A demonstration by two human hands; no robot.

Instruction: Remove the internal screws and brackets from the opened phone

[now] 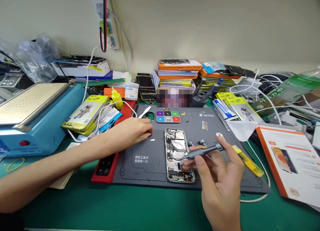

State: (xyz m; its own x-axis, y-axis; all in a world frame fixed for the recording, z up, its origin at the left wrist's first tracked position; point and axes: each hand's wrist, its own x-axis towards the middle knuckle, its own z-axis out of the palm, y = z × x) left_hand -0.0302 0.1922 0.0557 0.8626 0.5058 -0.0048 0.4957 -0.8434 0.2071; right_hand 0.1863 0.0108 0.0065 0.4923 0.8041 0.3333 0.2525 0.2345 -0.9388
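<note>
My right hand (221,177) is closed around a dark grey screwdriver (202,151), one finger at the cap on its rear end. The screwdriver slants down to the left, its tip over an opened phone (176,157) with bare inner parts. Whether the tip touches the phone I cannot tell. My left hand (141,129) rests on the grey work mat (150,171), left of the phone, fingers curled down; anything in them is hidden. Close by lie a white stick-like tool (145,112), a green circuit board (150,116) and a small metal piece (152,139).
A coloured screw tray (168,116) is behind the phone. At left stand a blue heating plate (42,124) and yellow battery boxes (86,113). A tool holder (198,96) is at the back; at right lie a yellow knife (248,161) and an orange-white box (290,164).
</note>
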